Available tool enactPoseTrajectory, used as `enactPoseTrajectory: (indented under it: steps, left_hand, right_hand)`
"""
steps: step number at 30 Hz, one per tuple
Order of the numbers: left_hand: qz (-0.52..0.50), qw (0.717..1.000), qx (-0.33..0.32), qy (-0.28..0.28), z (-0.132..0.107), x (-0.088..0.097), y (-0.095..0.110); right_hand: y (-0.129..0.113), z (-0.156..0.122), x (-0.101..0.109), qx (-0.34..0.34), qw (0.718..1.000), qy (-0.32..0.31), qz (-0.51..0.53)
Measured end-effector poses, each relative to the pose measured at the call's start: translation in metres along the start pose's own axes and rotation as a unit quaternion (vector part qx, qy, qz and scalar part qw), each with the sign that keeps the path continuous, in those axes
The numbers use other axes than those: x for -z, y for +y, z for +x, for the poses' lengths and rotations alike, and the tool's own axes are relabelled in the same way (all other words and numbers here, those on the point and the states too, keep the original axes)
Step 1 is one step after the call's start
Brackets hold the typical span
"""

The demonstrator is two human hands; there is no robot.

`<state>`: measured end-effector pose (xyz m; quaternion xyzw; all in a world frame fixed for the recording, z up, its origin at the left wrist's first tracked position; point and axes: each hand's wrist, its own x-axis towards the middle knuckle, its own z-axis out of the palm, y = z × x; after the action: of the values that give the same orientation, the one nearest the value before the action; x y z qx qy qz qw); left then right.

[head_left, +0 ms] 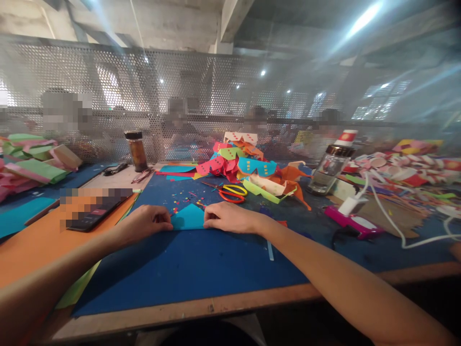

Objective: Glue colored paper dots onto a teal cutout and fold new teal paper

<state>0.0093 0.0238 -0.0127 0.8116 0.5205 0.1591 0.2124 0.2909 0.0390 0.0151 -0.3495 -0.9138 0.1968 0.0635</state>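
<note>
A folded piece of blue paper [188,218] lies on the dark blue table top, its peak pointing away from me. My left hand [153,219] pinches its left end, fingers curled. At the right end my right hand [226,216] is closed on the same paper, thumb and fingers together. Just beyond the paper are scissors [233,193] with red and yellow handles, blades toward the left. Tiny coloured paper scraps [180,199] are scattered between the paper and the blades.
Cut paper shapes [230,161] are heaped behind the scissors. A phone [99,211] rests on orange paper [43,240] at left. A dark-lidded jar [137,151], a glass bottle [329,170] and a magenta power strip [353,223] with white cables stand around. Perforated metal screen [209,86] behind.
</note>
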Motion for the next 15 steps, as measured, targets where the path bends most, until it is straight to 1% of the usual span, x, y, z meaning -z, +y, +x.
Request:
enactPoseTrajectory:
  steps: [9, 15]
  left_hand:
    - [0.028, 0.999, -0.016, 0.015, -0.0001, -0.0014, 0.0013]
    - [0.025, 0.997, -0.071, 0.023, -0.0028, -0.0014, 0.0064]
  right_hand:
    - [-0.0034, -0.0009, 0.0013, -0.023, 1.000, 0.005, 0.011]
    - [0.0002, 0.0000, -0.0016, 0.005, 1.000, 0.019, 0.007]
